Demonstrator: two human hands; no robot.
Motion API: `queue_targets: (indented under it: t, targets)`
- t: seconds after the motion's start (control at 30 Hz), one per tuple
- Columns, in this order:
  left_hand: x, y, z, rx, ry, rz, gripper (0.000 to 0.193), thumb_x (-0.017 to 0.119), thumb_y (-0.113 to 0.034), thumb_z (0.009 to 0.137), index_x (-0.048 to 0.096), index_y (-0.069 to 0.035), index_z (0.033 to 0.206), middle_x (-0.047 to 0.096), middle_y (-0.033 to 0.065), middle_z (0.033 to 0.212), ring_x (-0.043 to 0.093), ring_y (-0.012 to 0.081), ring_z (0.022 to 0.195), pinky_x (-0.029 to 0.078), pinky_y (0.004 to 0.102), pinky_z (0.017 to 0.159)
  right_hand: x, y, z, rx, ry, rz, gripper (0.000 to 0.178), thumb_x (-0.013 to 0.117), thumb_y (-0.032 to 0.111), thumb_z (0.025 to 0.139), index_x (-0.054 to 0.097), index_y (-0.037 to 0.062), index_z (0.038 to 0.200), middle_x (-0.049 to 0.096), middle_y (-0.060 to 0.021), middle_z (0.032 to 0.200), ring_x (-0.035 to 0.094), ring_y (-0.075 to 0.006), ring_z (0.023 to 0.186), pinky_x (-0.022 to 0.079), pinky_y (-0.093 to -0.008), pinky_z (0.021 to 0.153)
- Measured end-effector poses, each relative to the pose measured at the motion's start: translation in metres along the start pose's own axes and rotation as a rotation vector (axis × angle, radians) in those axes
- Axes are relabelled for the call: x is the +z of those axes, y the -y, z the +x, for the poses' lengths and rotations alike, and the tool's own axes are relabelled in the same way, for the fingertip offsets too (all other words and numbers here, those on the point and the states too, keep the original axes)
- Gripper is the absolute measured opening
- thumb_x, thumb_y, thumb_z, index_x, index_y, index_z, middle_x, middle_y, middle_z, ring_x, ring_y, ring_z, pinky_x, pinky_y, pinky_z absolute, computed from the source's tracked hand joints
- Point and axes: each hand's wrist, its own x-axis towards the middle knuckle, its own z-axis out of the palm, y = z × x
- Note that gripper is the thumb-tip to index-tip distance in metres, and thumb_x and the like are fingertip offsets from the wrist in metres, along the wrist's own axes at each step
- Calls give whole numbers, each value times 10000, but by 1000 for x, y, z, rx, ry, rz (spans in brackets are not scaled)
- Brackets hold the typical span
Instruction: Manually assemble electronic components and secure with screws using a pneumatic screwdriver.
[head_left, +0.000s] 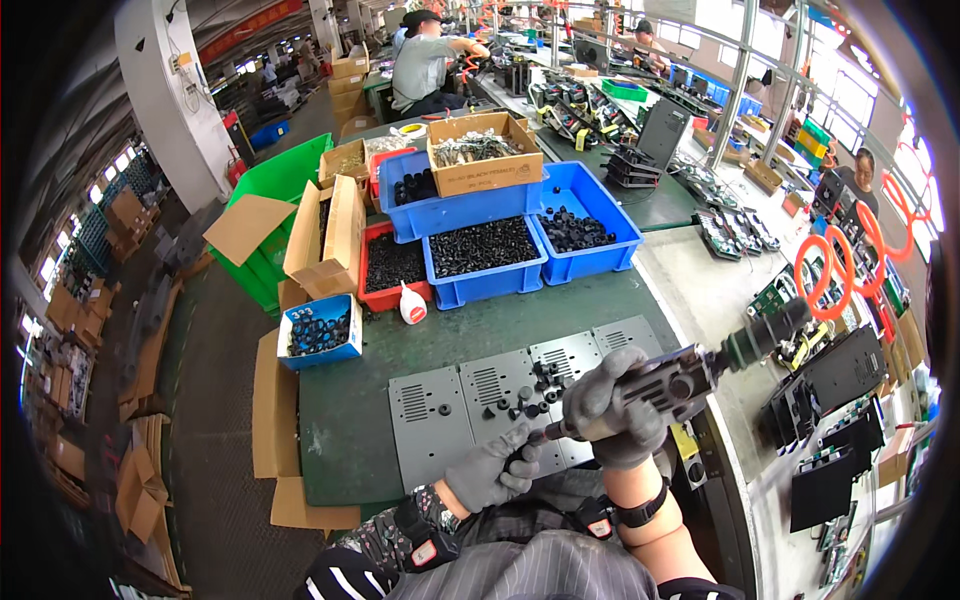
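Note:
My right hand (612, 405), in a grey glove, grips a black pneumatic screwdriver (690, 375) whose tip points left and down at a grey metal panel (500, 395). My left hand (492, 470), also gloved, rests its fingers on the near edge of that panel, right beside the tool's tip. Three grey vented panels lie side by side on the green bench (400, 340). Several small black round parts (530, 395) sit on the middle panel. An orange coiled air hose (845, 265) hangs to the right of the tool.
Blue bins (590, 225) and a red bin (385, 265) of black parts stand behind the panels, with a cardboard box of screws (480, 150) and a white glue bottle (411, 303). A small blue box (320, 330) sits left. Other people work farther back and to the right.

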Motion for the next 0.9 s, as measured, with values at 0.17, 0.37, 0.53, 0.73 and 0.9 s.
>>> queue_targets:
  t: [0.17, 0.37, 0.53, 0.73, 0.9]
  targets:
    - [9, -11, -21, -95, -131, 331, 712, 360, -675, 881, 530, -49, 1173, 506, 0, 784, 440, 82, 620, 347, 188, 465, -1, -3, 5, -42, -134, -64, 424, 638, 310, 814, 498, 32, 1102, 536, -69, 723, 521, -202, 606, 431, -331, 567]
    - [-17, -63, -69, 490, -421, 1296, 368, 521, -358, 932, 655, -23, 1005, 598, -2, 693, 546, 87, 661, 451, 227, 611, -8, 1, 13, 29, -237, 19, 438, 524, 351, 870, 470, 21, 1154, 436, -34, 767, 415, -178, 689, 361, -327, 652]
    - [-25, -97, -78, 506, -724, 1652, 318, 625, -303, 866, 655, -32, 1028, 696, 68, 945, 632, 140, 861, 488, 288, 782, -17, -14, 22, 61, -193, -16, 343, 555, 259, 839, 512, 40, 1099, 565, -76, 791, 554, -216, 709, 460, -359, 689]
    - [-31, -98, -60, 508, -749, 2157, 337, 684, -303, 770, 680, -81, 1023, 671, 107, 927, 643, 193, 812, 506, 320, 755, -5, -41, 27, 139, -235, -103, 316, 551, 208, 820, 508, 26, 1075, 574, -83, 774, 558, -218, 677, 481, -350, 651]
    - [-41, -118, -42, 662, -647, 2206, 299, 646, -267, 775, 685, -126, 1036, 673, 99, 892, 639, 224, 795, 494, 338, 723, -1, -63, 43, 206, -237, -232, 304, 555, 190, 832, 499, 1, 1064, 603, -98, 736, 600, -222, 654, 498, -329, 620]
